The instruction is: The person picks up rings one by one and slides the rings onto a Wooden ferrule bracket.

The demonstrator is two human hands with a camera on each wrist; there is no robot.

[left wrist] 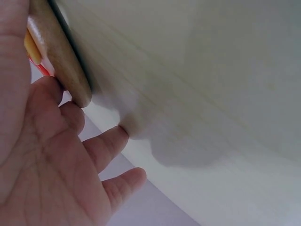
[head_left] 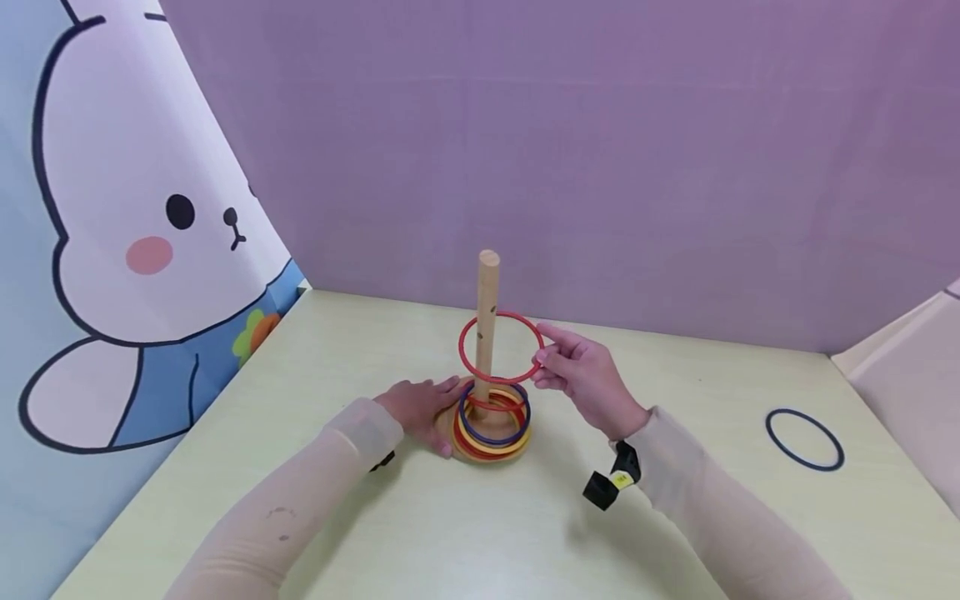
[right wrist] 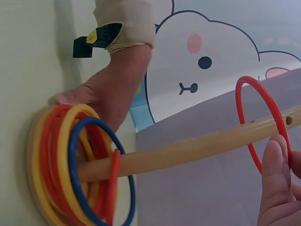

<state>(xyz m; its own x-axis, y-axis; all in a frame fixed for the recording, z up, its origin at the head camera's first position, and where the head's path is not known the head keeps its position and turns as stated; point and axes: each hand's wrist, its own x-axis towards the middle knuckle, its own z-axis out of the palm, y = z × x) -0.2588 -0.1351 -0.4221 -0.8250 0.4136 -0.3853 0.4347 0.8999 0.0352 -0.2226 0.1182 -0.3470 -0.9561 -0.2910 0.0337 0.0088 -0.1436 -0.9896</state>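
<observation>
A thin red ring [head_left: 501, 381] encircles the upright wooden peg [head_left: 489, 279], partway down it and above the pile. My right hand [head_left: 592, 379] pinches this ring at its right side between thumb and fingers. The left hand [head_left: 416, 408] grips the edge of the round wooden base [left wrist: 59, 56], and its outer fingers are spread apart in the left wrist view. Around the peg's foot lie several red and yellow rings, with a blue ring [right wrist: 74, 155] over them. Another red ring [right wrist: 113, 183] leans tilted on top of the pile.
A loose dark blue ring [head_left: 821, 468] lies on the pale table [head_left: 480, 533] at the right. Behind the table stands a purple backdrop [head_left: 600, 167], and a cartoon-printed cloth [head_left: 97, 183] hangs at the left. Both wrists wear small black cameras.
</observation>
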